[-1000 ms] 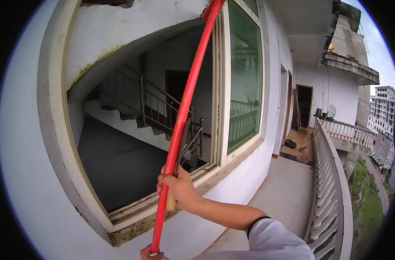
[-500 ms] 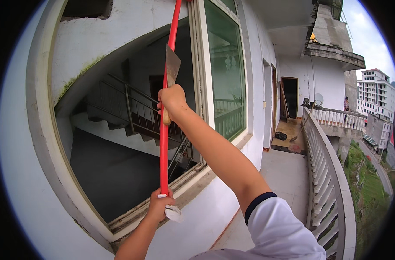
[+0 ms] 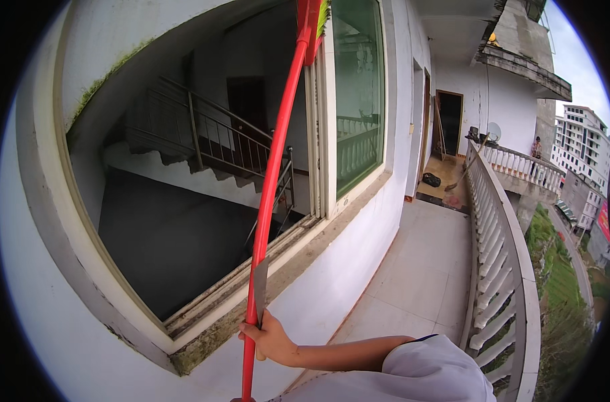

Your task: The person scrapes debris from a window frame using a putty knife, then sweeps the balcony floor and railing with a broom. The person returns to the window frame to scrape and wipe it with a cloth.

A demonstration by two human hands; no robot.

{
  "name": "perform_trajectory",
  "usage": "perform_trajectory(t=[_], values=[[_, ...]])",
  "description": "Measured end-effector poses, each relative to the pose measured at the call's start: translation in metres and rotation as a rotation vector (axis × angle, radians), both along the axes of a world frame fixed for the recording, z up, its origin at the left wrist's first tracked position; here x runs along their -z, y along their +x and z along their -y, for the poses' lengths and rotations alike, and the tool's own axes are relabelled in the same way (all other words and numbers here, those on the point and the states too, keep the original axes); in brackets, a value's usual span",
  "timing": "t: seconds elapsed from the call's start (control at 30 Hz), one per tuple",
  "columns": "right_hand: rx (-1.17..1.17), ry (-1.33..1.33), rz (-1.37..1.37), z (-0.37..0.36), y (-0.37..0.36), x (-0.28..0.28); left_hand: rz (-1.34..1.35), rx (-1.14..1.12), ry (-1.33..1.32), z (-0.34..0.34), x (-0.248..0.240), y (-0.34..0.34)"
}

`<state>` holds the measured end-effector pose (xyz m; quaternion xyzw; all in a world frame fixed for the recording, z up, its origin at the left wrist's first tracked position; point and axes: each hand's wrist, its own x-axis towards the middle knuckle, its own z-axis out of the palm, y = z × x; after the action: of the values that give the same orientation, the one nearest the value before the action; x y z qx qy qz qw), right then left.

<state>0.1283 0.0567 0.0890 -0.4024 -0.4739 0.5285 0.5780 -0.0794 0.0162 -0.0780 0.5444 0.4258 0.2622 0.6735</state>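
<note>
My right hand (image 3: 270,340) is closed round the red handle of a broom (image 3: 279,144). In the same grip is a putty knife (image 3: 260,288), its metal blade pointing up along the handle. The broom slants up past the open window, its red head with yellow-green bristles (image 3: 322,20) at the top edge beside the window frame. Only a sliver of my left hand (image 3: 243,400) shows at the lower edge, on the bottom of the handle; most of its fingers are out of sight.
The window frame (image 3: 94,258) opens onto a dim stairwell with a metal railing (image 3: 194,130). Beside it stands a green glass pane (image 3: 358,100). A balustrade (image 3: 502,268) runs along the tiled walkway (image 3: 412,268) on the right. A black bag (image 3: 431,179) lies farther along.
Both hands have come down with the broom, bringing its head into view at the top. The putty knife has moved lower too. The white scrap by my left hand has left the view.
</note>
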Motion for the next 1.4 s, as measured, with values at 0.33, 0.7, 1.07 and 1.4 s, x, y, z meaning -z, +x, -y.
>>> perform_trajectory(t=[0.33,0.7,1.07,1.4], values=[[-0.023,0.179,-0.366,-0.025,0.028,-0.057,-0.169,-0.097,-0.129,0.064,0.017,-0.092],[0.157,-0.313,-0.372,0.01,-0.022,0.058,-0.397,-0.072,-0.426,0.185,0.03,-0.274],[-0.077,-0.022,-0.259,0.041,-0.046,0.004,-0.323,-0.153,-0.478,0.167,0.106,-0.262],[0.534,-0.185,-0.257,0.055,0.039,0.066,-0.394,-0.119,0.001,0.046,0.062,-0.107]])
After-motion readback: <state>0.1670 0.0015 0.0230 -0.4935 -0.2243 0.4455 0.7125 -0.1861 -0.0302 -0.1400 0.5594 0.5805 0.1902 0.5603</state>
